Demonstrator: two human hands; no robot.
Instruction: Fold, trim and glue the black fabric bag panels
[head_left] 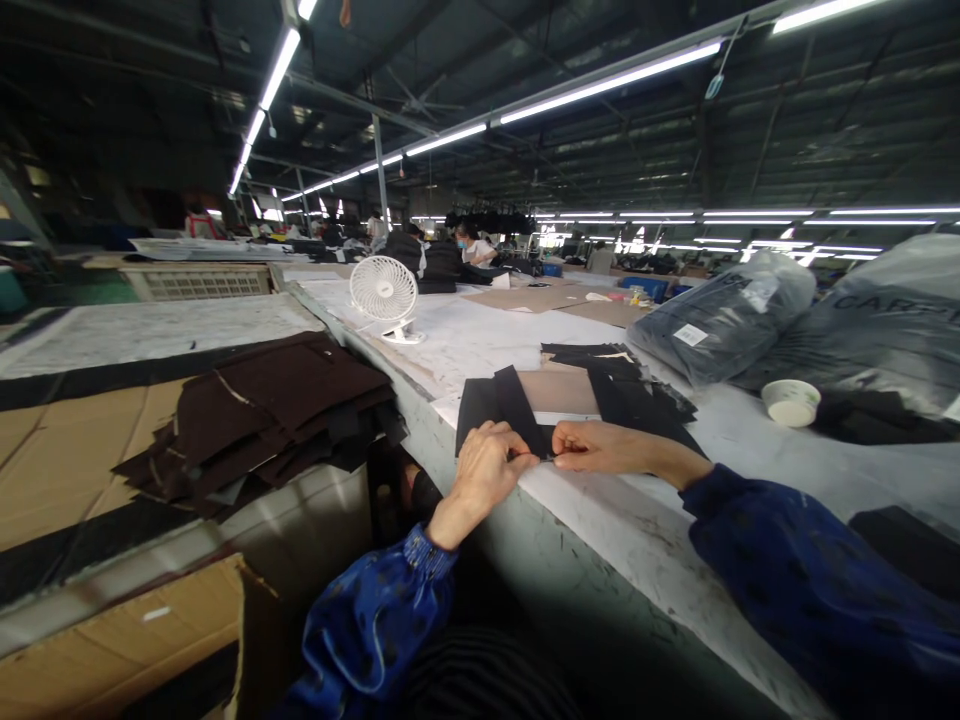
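My left hand and my right hand meet at the near edge of a white worktable. Both pinch the near ends of black fabric pieces that lie on the table in front of them. The fingers of both hands are closed on the cloth, thumbs on top. Both arms wear blue patterned sleeves. More black cut pieces are stacked just beyond my right hand, over a brown card sheet.
A pile of dark brown fabric pieces lies on the table to the left. A small white fan stands further back. Grey plastic-wrapped bundles and a white bowl sit at the right. Other people work far behind.
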